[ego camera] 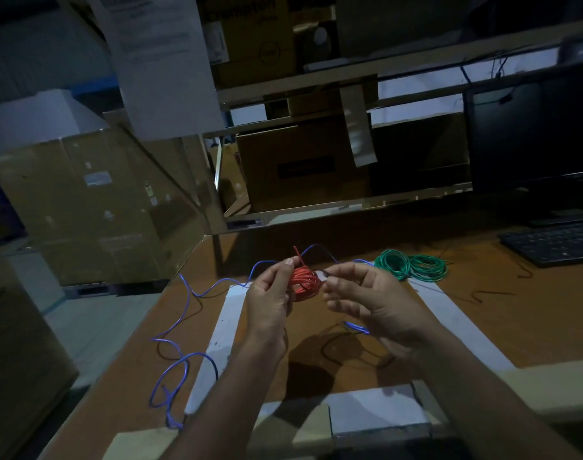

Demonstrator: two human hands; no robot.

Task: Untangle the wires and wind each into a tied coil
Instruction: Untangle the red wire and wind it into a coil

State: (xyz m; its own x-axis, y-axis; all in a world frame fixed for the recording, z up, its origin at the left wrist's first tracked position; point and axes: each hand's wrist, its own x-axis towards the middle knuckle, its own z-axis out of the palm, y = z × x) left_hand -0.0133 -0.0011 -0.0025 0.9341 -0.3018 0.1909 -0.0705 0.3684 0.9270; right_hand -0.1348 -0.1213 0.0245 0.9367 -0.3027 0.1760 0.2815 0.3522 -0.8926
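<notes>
A big brown box point(94, 200) is seen at the far left, beside the table point(482, 327). A loose blue wire point(184, 363) is spread over the left part of the table in wide loops, and part of it hangs past the table's left edge. It runs on behind the hands toward the right.

The left hand point(270, 300) is held up over the middle of the table. Its fingers are curled round a small red coil point(305, 282), and the thumb is pressed on the top of it. One red end is stuck up above the thumb.

Just to the right of the red coil, the right hand point(366, 297) is held up too. Its thumb and first finger are pinched together on something thin and dark, perhaps a tie or a wire end; the light is too dim for it to be told. The other fingers are loosely curled. A short piece of blue wire is seen under this hand, near a thin black wire point(330, 346) lying on the table.

Farther right, a green coil point(411, 265) is laid flat on the table, apart from the hands. At the far right, a black keyboard point(555, 242) and a dark screen point(535, 141) are seen.
</notes>
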